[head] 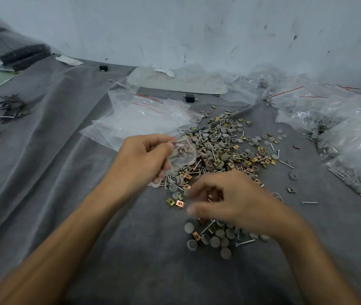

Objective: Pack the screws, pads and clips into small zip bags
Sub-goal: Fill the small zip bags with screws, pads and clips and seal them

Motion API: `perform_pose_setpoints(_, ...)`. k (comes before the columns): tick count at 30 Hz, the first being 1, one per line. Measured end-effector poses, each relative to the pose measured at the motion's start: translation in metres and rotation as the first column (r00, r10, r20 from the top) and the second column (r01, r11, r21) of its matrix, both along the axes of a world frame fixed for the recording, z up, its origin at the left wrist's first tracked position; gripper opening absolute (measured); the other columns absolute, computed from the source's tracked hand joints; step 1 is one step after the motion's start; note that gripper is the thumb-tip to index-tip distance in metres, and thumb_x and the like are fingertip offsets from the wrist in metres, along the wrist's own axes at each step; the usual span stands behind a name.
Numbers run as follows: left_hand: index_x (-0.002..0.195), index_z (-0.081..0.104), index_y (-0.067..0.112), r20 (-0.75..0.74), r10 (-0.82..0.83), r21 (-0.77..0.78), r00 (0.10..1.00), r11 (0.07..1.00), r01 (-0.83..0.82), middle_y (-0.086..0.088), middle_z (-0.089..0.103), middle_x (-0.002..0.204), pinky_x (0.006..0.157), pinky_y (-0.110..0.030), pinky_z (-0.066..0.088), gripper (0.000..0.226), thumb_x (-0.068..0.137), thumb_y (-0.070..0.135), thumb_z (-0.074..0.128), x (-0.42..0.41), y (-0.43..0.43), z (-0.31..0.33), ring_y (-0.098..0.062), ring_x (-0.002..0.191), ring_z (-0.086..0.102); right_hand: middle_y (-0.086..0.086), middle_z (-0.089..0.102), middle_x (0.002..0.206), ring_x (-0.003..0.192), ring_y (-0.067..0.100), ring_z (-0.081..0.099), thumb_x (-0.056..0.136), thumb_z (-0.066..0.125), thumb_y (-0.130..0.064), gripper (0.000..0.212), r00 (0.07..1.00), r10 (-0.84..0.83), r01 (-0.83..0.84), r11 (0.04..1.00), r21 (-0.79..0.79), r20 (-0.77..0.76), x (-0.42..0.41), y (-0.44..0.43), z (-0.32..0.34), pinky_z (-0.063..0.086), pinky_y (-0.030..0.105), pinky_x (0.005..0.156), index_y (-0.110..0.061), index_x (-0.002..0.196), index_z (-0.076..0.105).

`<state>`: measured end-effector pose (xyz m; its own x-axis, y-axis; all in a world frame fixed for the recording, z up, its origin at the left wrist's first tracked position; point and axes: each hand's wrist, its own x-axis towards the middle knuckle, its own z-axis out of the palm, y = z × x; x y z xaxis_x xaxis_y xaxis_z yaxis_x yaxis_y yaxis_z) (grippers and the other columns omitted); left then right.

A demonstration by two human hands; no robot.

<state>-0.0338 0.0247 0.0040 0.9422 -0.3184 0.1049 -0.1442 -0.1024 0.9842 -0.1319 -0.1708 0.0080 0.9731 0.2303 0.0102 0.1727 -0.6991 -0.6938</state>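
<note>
Near heap: pads (215, 241), clips (196, 235) and a screw (244, 242) lie loose on the worktop (109, 238), unpacked.
Right hand (225, 201): curled above them, blurred; I cannot tell if it holds anything.
Left hand (144, 159): pinches a bag (181, 154), part filled.
Main pile (223, 148): plenty left, just behind the bag.
Empty bags (144, 115): stacked beyond, left.
Filled bags (355, 137): heaped far right, many done.
In the way: only the mixed-up parts.

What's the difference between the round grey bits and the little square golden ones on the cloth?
The pads are round and dull grey; the clips are square and shiny gold or copper. Clips show a centre hole; many pads look plain-topped. Both lie loose on the cloth.
</note>
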Motion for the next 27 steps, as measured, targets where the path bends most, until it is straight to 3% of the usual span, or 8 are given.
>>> perform_pose_setpoints(3, 0.102, 0.074, 0.02, -0.002, 0.008, -0.001, 1.0, 1.0, -0.008, 0.0, 0.061, 0.054, 0.038, -0.02, 0.04, 0.018, 0.099, 0.011, 0.059, 0.001, 0.001, 0.0, -0.009, 0.043, 0.049, -0.02, 0.06, 0.098, 0.088, 0.013, 0.065, 0.074, 0.089, -0.035, 0.038, 0.951, 0.111, -0.127, 0.991, -0.039, -0.288, -0.008, 0.012, -0.001, 0.06, 0.03, 0.059, -0.034, 0.106, 0.067)
perform_pose_setpoints(6, 0.104, 0.074, 0.019, -0.004, 0.006, 0.004, 1.0, 1.0, -0.006, -0.001, 0.062, 0.056, 0.039, -0.02, 0.041, 0.018, 0.098, 0.012, 0.059, 0.001, 0.002, 0.001, -0.01, 0.043, 0.05, -0.02, 0.051, 0.107, 0.105, 0.001, 0.05, 0.072, 0.089, -0.037, 0.054, 0.953, 0.163, -0.238, 0.923, -0.302, -0.255, -0.011, 0.019, -0.005, 0.053, 0.027, 0.085, -0.036, 0.118, 0.059)
perform_pose_setpoints(10, 0.105, 0.074, 0.018, -0.012, 0.01, 0.006, 1.0, 1.0, -0.01, 0.0, 0.06, 0.053, 0.038, -0.02, 0.04, 0.017, 0.099, 0.012, 0.059, 0.0, 0.001, 0.002, -0.009, 0.042, 0.049, -0.015, 0.054, 0.1, 0.096, 0.01, 0.056, 0.08, 0.084, -0.031, 0.038, 0.96, 0.165, -0.224, 0.937, -0.267, -0.226, -0.009, 0.022, -0.005, 0.046, 0.006, 0.053, -0.029, 0.112, 0.064)
perform_pose_setpoints(15, 0.105, 0.073, 0.018, -0.022, 0.011, 0.006, 1.0, 1.0, -0.011, 0.0, 0.06, 0.053, 0.037, -0.02, 0.04, 0.017, 0.099, 0.011, 0.058, -0.002, -0.001, 0.002, -0.009, 0.042, 0.049, -0.014, 0.059, 0.093, 0.07, 0.026, 0.071, 0.086, 0.077, -0.035, 0.02, 0.968, 0.076, -0.123, 0.974, -0.189, -0.239, -0.006, 0.024, -0.008, 0.056, 0.041, 0.039, -0.03, 0.103, 0.067)
perform_pose_setpoints(19, 0.106, 0.072, 0.017, -0.022, 0.007, 0.015, 1.0, 1.0, -0.007, 0.0, 0.06, 0.053, 0.038, -0.02, 0.041, 0.018, 0.099, 0.01, 0.058, -0.004, -0.002, 0.002, -0.009, 0.042, 0.049, -0.01, 0.064, 0.092, 0.059, 0.024, 0.07, 0.09, 0.066, -0.03, 0.012, 0.98, 0.037, -0.08, 0.973, -0.215, -0.196, -0.005, 0.026, -0.01, 0.054, 0.029, 0.037, -0.028, 0.102, 0.068)
perform_pose_setpoints(22, 0.105, 0.072, 0.017, -0.023, 0.003, 0.015, 1.0, 1.0, -0.003, -0.001, 0.06, 0.052, 0.037, -0.02, 0.04, 0.017, 0.099, 0.009, 0.058, -0.005, -0.002, 0.003, -0.009, 0.042, 0.048, -0.014, 0.06, 0.096, 0.083, 0.011, 0.065, 0.086, 0.065, -0.023, 0.018, 0.992, 0.097, -0.116, 0.948, -0.297, -0.078, -0.006, 0.031, -0.013, 0.046, 0.009, 0.049, -0.028, 0.102, 0.067)
perform_pose_setpoints(24, 0.105, 0.072, 0.017, -0.018, -0.003, 0.018, 1.0, 1.0, 0.003, 0.0, 0.06, 0.052, 0.037, -0.02, 0.04, 0.017, 0.099, 0.009, 0.058, -0.006, -0.003, 0.003, -0.008, 0.042, 0.048, -0.015, 0.054, 0.095, 0.089, 0.006, 0.058, 0.082, 0.066, -0.019, 0.021, 0.99, 0.13, -0.138, 0.946, -0.292, -0.048, -0.006, 0.035, -0.017, 0.05, 0.02, 0.073, -0.028, 0.101, 0.065)
perform_pose_setpoints(27, 0.105, 0.072, 0.016, -0.016, 0.002, 0.013, 1.0, 1.0, -0.002, -0.001, 0.059, 0.052, 0.036, -0.02, 0.04, 0.016, 0.099, 0.009, 0.058, -0.006, -0.004, 0.003, -0.008, 0.041, 0.047, -0.015, 0.051, 0.095, 0.088, 0.004, 0.056, 0.08, 0.065, -0.015, 0.022, 0.992, 0.128, -0.13, 0.959, -0.253, -0.024, -0.007, 0.035, -0.019, 0.049, 0.027, 0.08, -0.03, 0.096, 0.062)
